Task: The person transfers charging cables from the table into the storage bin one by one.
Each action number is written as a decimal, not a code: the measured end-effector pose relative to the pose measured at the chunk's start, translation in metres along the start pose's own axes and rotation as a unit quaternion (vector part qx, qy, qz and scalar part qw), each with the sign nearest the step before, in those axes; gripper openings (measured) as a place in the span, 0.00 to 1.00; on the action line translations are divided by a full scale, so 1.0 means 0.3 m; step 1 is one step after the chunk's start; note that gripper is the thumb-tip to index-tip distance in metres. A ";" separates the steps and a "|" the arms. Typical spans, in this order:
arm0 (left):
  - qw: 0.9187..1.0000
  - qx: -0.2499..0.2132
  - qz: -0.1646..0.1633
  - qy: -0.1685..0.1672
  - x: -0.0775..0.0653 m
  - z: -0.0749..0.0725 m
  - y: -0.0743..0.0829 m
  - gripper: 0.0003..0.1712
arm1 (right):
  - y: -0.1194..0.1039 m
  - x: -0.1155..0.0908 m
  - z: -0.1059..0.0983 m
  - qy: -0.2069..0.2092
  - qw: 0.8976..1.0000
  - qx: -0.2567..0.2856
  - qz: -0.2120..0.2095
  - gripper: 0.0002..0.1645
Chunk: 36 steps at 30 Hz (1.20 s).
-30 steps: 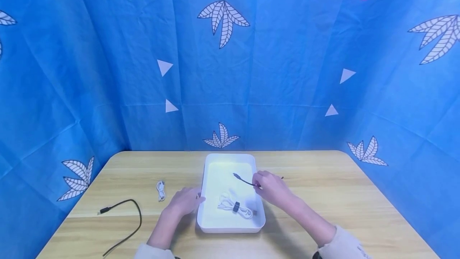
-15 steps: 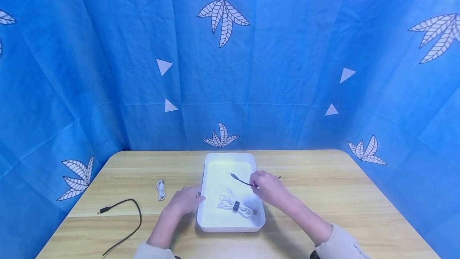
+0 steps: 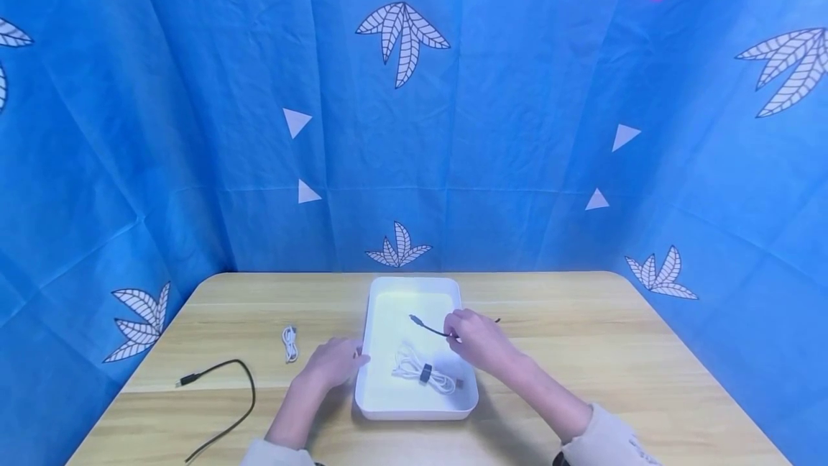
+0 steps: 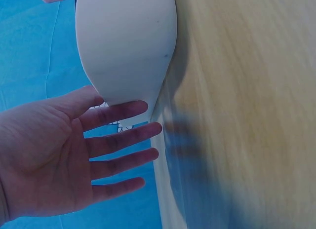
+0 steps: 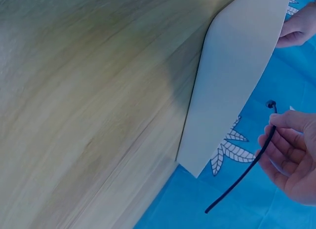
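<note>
A white rectangular tray [image 3: 417, 413] stands on the wooden table, and inside it lies a coiled white cable [image 3: 407, 365] bound with a dark strap. My left hand [image 3: 335, 363] is at the tray's left wall; in the left wrist view its fingers are straight and spread, the thumb and index at the wall. Over the tray's right rim, my right hand [image 3: 477, 336] pinches a short black cable [image 3: 429, 326] between thumb and fingers. Its plug end points left above the tray, while the other end sticks out to the right, as the right wrist view also shows [image 5: 240, 178].
Left of the tray lies a small bundled white cable [image 3: 290, 344]. Farther left, a longer black cable [image 3: 251, 394] curves on the table [image 3: 582, 351]. A blue patterned curtain [image 3: 517, 128] hangs behind and at both sides.
My right hand has moved a little to the left, carrying the short black cable farther over the tray. The left hand stays at the tray's left wall.
</note>
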<state>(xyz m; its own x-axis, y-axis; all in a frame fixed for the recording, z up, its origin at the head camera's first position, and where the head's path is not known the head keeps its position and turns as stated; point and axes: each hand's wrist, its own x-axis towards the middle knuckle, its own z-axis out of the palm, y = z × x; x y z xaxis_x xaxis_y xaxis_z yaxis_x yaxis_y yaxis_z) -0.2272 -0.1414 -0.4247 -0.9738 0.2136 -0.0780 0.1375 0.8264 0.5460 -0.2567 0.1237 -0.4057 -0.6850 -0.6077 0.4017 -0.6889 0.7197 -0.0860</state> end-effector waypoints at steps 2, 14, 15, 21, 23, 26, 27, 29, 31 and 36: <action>1.000 0.003 0.002 0.000 0.000 0.000 0.000 0.15 | -0.003 0.002 0.003 0.000 1.000 -0.001 -0.003 0.09; 1.000 -0.007 -0.005 0.002 0.000 0.001 -0.002 0.17 | -0.023 0.022 0.011 -0.021 1.000 -0.001 0.009 0.07; 1.000 -0.007 -0.005 0.001 0.001 0.001 -0.002 0.17 | -0.024 0.023 0.012 -0.022 1.000 -0.002 0.008 0.07; 1.000 0.002 0.005 0.000 0.004 0.004 -0.005 0.14 | -0.026 0.027 0.023 -0.024 1.000 0.000 0.000 0.07; 1.000 -0.002 0.001 0.000 0.003 0.006 -0.006 0.15 | -0.028 0.028 0.025 -0.026 1.000 0.002 0.000 0.07; 1.000 -0.009 -0.005 -0.001 0.002 0.006 -0.004 0.17 | -0.031 0.030 0.028 -0.030 1.000 0.003 0.001 0.07; 1.000 -0.013 -0.007 -0.002 0.002 0.006 -0.003 0.18 | -0.032 0.031 0.029 -0.031 1.000 0.002 0.002 0.07; 1.000 -0.018 -0.009 -0.004 0.002 0.005 -0.002 0.18 | -0.035 0.034 0.030 -0.032 0.999 0.000 0.003 0.07; 1.000 -0.017 -0.008 -0.004 0.001 0.004 0.000 0.19 | -0.037 0.035 0.030 -0.035 0.999 -0.002 0.003 0.07; 1.000 -0.010 -0.005 -0.001 -0.002 0.002 -0.001 0.17 | -0.043 0.039 0.032 -0.039 0.999 -0.001 -0.001 0.06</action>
<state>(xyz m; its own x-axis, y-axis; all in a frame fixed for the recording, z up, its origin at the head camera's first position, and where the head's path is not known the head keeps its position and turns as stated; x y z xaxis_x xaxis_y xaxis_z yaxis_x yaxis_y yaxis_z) -0.2264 -0.1414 -0.4255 -0.9746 0.2070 -0.0851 0.1247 0.8180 0.5616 -0.2580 0.1040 -0.4086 -0.6994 -0.6338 0.3305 -0.6906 0.7183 -0.0840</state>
